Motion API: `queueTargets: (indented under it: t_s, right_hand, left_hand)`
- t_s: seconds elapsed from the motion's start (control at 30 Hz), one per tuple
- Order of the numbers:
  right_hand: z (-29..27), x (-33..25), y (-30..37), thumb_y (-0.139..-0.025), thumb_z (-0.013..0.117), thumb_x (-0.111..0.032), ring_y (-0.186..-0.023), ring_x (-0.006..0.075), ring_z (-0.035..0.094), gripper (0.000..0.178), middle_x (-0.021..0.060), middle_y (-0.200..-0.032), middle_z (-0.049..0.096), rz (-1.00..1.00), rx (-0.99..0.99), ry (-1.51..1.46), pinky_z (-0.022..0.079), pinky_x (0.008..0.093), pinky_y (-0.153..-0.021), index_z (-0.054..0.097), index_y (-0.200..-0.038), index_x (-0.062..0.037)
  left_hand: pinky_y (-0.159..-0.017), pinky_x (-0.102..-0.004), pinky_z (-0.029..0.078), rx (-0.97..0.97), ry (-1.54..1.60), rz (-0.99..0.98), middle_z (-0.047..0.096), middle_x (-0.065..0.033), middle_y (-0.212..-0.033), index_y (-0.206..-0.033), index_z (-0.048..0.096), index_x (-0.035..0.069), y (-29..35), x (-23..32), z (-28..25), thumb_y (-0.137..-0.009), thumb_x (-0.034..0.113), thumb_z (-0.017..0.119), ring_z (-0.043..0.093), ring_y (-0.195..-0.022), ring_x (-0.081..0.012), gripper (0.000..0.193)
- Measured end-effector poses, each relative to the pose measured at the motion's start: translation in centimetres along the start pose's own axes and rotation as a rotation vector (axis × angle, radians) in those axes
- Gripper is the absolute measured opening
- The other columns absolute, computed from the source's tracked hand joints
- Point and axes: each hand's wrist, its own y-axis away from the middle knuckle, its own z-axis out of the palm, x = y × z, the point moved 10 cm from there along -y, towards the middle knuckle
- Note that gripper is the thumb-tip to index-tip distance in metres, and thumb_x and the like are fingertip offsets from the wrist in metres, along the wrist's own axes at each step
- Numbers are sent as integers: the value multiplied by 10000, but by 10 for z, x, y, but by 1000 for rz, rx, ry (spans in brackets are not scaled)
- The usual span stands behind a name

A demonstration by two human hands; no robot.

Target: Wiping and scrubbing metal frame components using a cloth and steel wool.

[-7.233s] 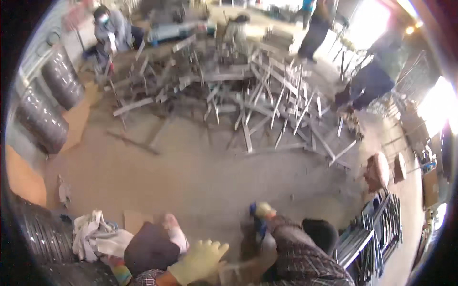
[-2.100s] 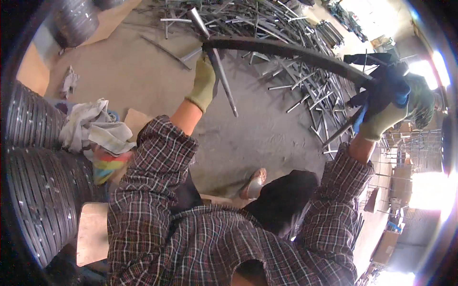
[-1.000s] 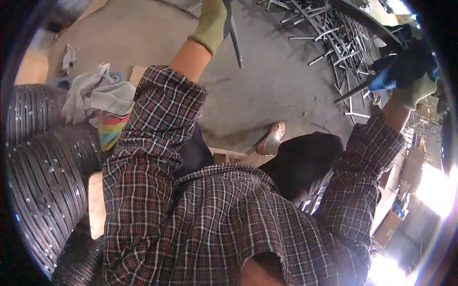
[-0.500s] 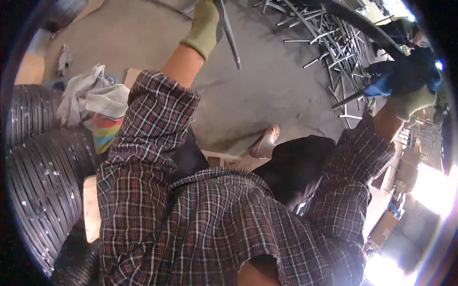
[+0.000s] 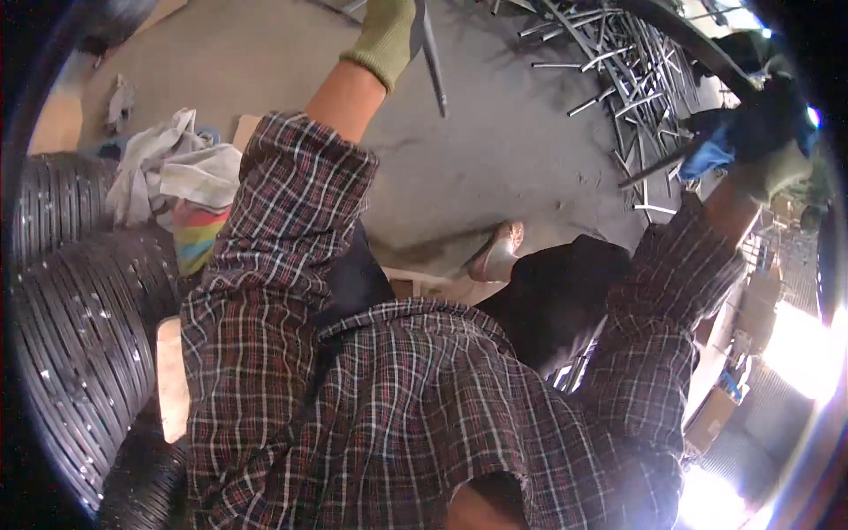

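At the top edge is my left hand (image 5: 389, 35) in a yellow-green knit glove with a dark palm; its fingers are partly cut off by the frame. A grey metal tube (image 5: 433, 71) runs down from that hand, which appears closed on it. My right hand (image 5: 777, 141), gloved in dark blue and green, reaches out at the upper right, dim and blurred. From its grip a dark metal tube (image 5: 658, 170) slants down to the left. A thicker dark bar (image 5: 693, 46) runs from the top edge toward the right hand.
Loose metal tubes (image 5: 627, 88) lie heaped on the grey floor (image 5: 495, 168) at the upper right. Stacked black ribbed coils (image 5: 79, 327) fill the left side. Crumpled cloths (image 5: 190, 172) lie by them. My shoe (image 5: 499, 252) and a wooden board (image 5: 172, 380) are nearby.
Both forearms have shifted slightly to the right, the left hand also a little upward. The tubes stay with the hands, and the view has moved slightly.
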Motion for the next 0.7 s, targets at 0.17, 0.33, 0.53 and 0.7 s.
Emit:
queueTargets:
  t_s: [0.17,0.33,0.53,0.7]
  right_hand:
    - [7,2,51,-861,634,-196,-848,147,660,251,60,-969,694,-248,25,873,547,283,-739,652,-1029,-10]
    - [-14,83,158,-956,558,-182,-800,200,646,238,83,-970,666,442,302,-438,551,328,-739,613,-1131,-30]
    - [54,195,369,-939,602,-185,-856,186,611,156,65,-931,631,1182,373,-963,516,327,-782,606,-1025,-55]
    - [43,181,366,-881,598,-101,-751,192,610,69,61,-839,611,1141,341,-751,527,329,-713,620,-929,-56]
  left_hand:
    - [-927,-317,433,189,-548,145,651,-68,-1158,-1222,595,38,-8,40,-2,-1056,332,362,580,-1011,-198,410]
    - [-947,-371,446,243,-944,678,658,-163,-1178,-1283,558,-31,7,117,72,-1047,213,398,601,-1064,-286,375]
    - [-799,-432,506,-67,-1312,965,685,-139,-955,-1059,654,59,52,100,164,-861,74,626,647,-899,-343,200]
    - [-753,-424,508,-204,-1256,934,685,-100,-963,-1070,651,99,65,97,198,-834,101,664,647,-883,-335,237]
